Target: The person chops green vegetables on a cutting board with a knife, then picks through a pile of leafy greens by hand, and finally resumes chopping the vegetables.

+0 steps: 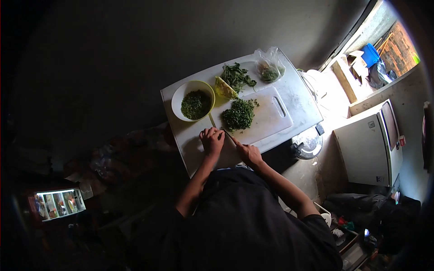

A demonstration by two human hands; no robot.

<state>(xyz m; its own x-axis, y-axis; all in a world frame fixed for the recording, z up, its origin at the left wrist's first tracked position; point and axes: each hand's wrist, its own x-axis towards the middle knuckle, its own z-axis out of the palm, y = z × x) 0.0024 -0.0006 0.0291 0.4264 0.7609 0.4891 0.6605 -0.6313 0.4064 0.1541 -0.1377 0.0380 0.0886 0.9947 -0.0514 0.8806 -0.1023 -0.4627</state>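
My right hand (248, 154) is wrapped round the handle of a knife (229, 134), whose dark blade points up and left. Close by its tip, my left hand (212, 141) has its fingers bent together; what they hold, if anything, is hidden. Both hands are at the near edge of a white cutting board (267, 118). On the board lies a heap of finely chopped green herbs (238, 114), just beyond the blade. A bowl (177, 103), white inside with a yellow-green rim, holds more chopped greens to the left.
Beyond the board are uncut leafy stems (236, 77), a yellow packet (224, 89) and a clear plastic bag (270, 67) with greens. All stand on a small white table (300, 101). A lidded pot (309, 143) and a white fridge (361, 144) are at the right.
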